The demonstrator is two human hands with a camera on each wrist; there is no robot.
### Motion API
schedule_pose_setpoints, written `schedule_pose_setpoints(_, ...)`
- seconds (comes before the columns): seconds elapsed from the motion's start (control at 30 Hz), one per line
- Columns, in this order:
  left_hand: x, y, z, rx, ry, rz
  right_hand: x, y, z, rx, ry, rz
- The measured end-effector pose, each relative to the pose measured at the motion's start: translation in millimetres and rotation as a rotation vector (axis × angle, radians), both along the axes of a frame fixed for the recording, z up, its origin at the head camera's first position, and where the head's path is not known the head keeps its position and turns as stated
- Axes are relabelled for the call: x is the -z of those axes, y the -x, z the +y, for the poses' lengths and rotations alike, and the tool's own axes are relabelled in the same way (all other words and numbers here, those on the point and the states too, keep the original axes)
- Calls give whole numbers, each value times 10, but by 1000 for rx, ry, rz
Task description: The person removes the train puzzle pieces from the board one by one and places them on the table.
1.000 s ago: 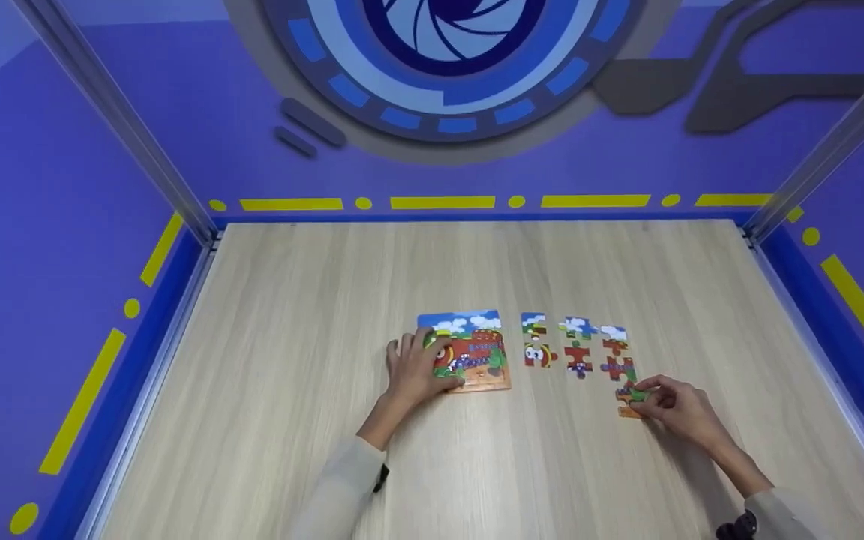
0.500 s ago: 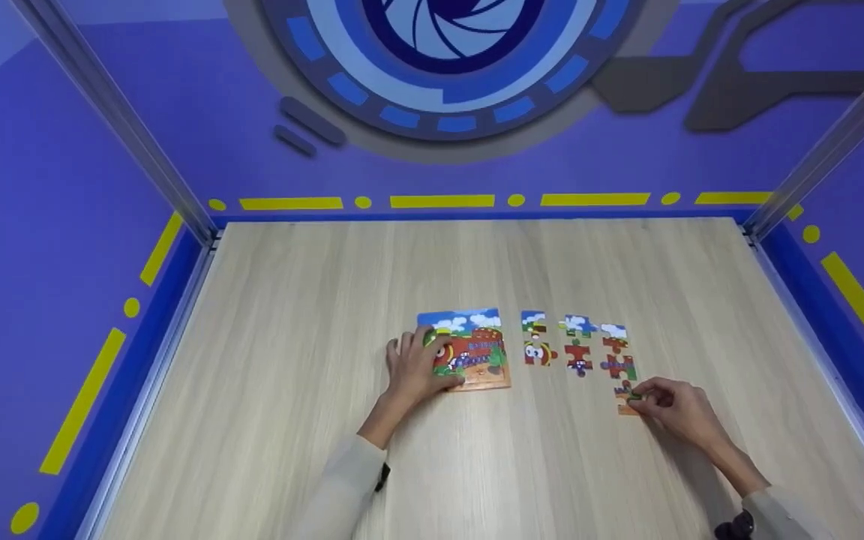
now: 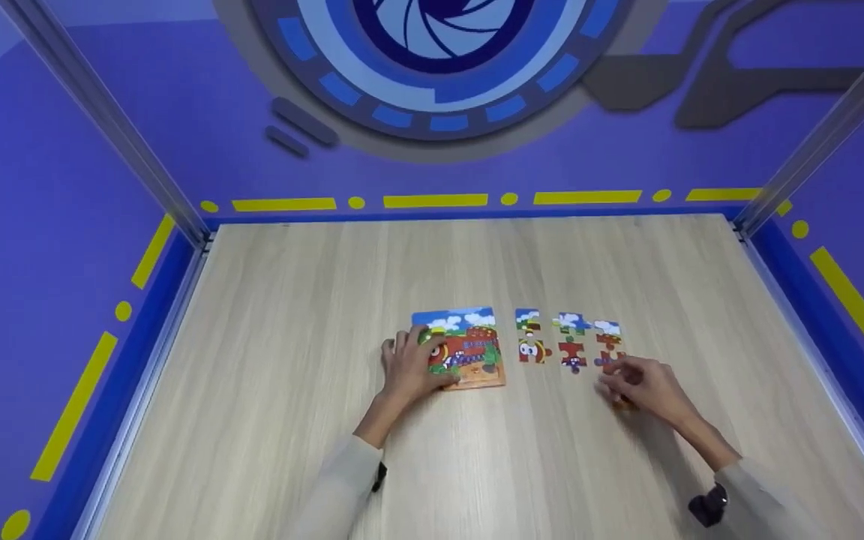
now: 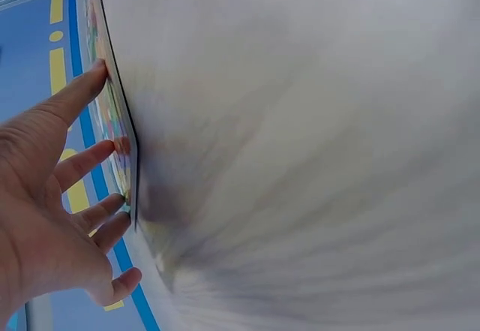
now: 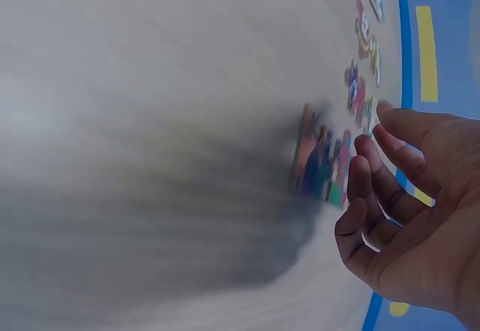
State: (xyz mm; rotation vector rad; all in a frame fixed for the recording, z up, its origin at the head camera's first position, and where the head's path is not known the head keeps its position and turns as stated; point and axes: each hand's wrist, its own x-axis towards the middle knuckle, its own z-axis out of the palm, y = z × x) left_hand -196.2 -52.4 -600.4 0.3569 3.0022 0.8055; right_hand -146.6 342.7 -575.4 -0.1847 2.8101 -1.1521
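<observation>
My left hand rests on the left side of a square jigsaw puzzle, its thumb at the near edge and fingers spread over the picture. In the left wrist view, the fingertips touch the board. My right hand is over the near end of the right-hand column of loose jigsaw pieces, partly covering them. Its fingers are loosely bent, and the right wrist view shows nothing between them. Farther up that column lies a cloud piece.
Between the hands lie more loose pieces: an eye piece below a sky piece, and a red piece below another sky piece. Blue panel walls border the wooden table at the back and sides.
My right hand has left the nearest pieces it was pinching and moved up and left, with its fingers now over the right column. The left hand has stayed on the puzzle.
</observation>
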Motion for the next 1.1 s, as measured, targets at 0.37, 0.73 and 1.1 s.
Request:
schedule_pose_setpoints(0.37, -55, -36, 10, 7, -19, -27, -21, 179, -539, -83, -7, 46)
schedule_pose_setpoints(0.73, -94, 22, -58, 34, -77, -92, 40, 366, -1170, -182, 79, 0)
schedule_pose_setpoints(1.1, -88, 89, -172, 37, -162, 15, 55, 487, -1684, -301, 108, 46)
